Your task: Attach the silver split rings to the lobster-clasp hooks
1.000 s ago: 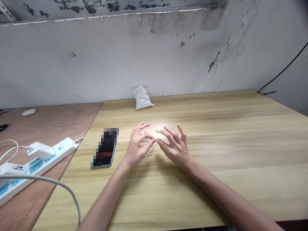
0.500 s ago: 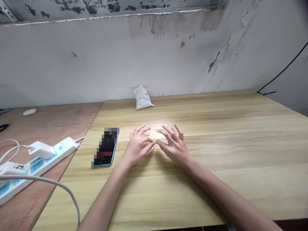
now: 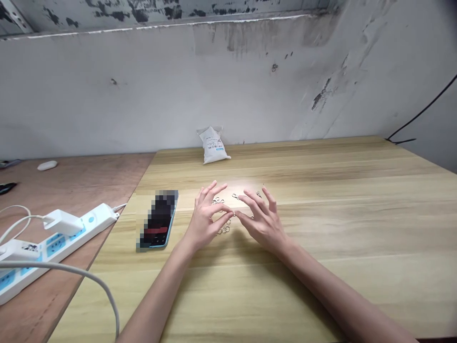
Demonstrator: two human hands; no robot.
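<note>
Currently, the left hand and right hand curve open, grasping nothing, around a front-to-back scatter of small metal rings, which lies nearer the left hand.

I had the left hand and right hand open, fingers curled, over small metal rings scattered between and ahead of them on the wooden table, with a phone just left of the left hand.
</note>
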